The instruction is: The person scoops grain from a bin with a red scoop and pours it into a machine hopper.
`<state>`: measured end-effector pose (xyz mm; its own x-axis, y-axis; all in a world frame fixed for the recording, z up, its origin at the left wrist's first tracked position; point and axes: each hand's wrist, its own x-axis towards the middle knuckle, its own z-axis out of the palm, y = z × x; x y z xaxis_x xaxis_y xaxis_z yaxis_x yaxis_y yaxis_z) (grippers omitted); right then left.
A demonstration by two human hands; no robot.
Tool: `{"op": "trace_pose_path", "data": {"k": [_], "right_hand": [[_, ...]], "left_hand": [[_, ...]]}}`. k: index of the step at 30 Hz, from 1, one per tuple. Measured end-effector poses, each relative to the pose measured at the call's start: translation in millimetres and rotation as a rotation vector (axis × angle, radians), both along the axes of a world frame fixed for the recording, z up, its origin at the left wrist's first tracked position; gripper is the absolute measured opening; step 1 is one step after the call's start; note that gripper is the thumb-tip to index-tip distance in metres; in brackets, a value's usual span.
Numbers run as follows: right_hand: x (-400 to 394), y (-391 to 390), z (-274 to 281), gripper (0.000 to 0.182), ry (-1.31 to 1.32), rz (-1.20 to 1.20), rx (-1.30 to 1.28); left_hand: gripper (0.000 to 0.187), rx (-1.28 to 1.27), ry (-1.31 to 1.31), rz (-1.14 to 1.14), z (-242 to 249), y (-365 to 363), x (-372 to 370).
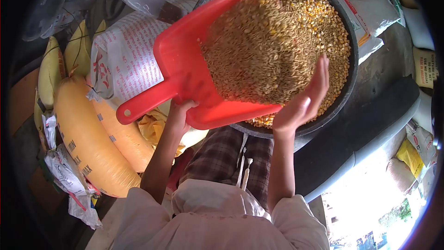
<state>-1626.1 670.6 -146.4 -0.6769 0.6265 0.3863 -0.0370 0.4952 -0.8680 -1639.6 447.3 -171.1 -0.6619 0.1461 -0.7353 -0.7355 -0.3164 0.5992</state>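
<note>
1. Round black tub (354,65), largest item. Lies beyond both hands; its near rim passes behind the wrist of the right hand (303,99). Filled with yellow kernels and brown grain.

2. Red scoop (185,48), above the left hand (178,115) and to the left of the right one. Long axis runs crosswise, from the handle end out to the left of the left hand, rightward and slightly away from the person. Wide mouth points right, over the tub; handle points left and a little back toward the person.

3. Long black curved object (360,132), right of the right hand and nearer the person. Identity unclear.

4. Orange bag (88,134), bulging, left of the left hand. White sack with red print (125,60) beyond it, left of and farther out than the same hand.

5. Left hand: grasping the scoop where handle meets pan, thumb on the near edge, other fingers out of sight beneath.

6. Right hand: unclenched, fingers together and extended away from the person, beside the scoop's near mouth corner. Contact with grain: cannot tell.

7. Brown grain (254,60), heaped in the scoop between the hands, blurred at the mouth. Yellow kernels (326,11) in the tub, beyond the right fingertips.
</note>
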Motion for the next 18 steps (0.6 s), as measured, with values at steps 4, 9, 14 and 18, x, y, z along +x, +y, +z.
{"op": "trace_pose_path", "data": {"k": [4,9,14,18], "right_hand": [[7,5,13,0.06,0.076,-0.096,-0.056],[17,16,42,0.052,0.028,-0.206,-0.075],[22,20,50,0.048,-0.156,-0.264,-0.48],[36,31,22,0.057,-0.244,-0.086,-1.015]], "left_hand": [[0.064,0.068,-0.019,-0.014,4,-1,4],[0.063,0.127,0.002,0.011,18,4,8],[0.064,0.183,-0.036,0.064,21,13,17],[0.059,0.136,-0.107,0.082,38,23,31]]}}
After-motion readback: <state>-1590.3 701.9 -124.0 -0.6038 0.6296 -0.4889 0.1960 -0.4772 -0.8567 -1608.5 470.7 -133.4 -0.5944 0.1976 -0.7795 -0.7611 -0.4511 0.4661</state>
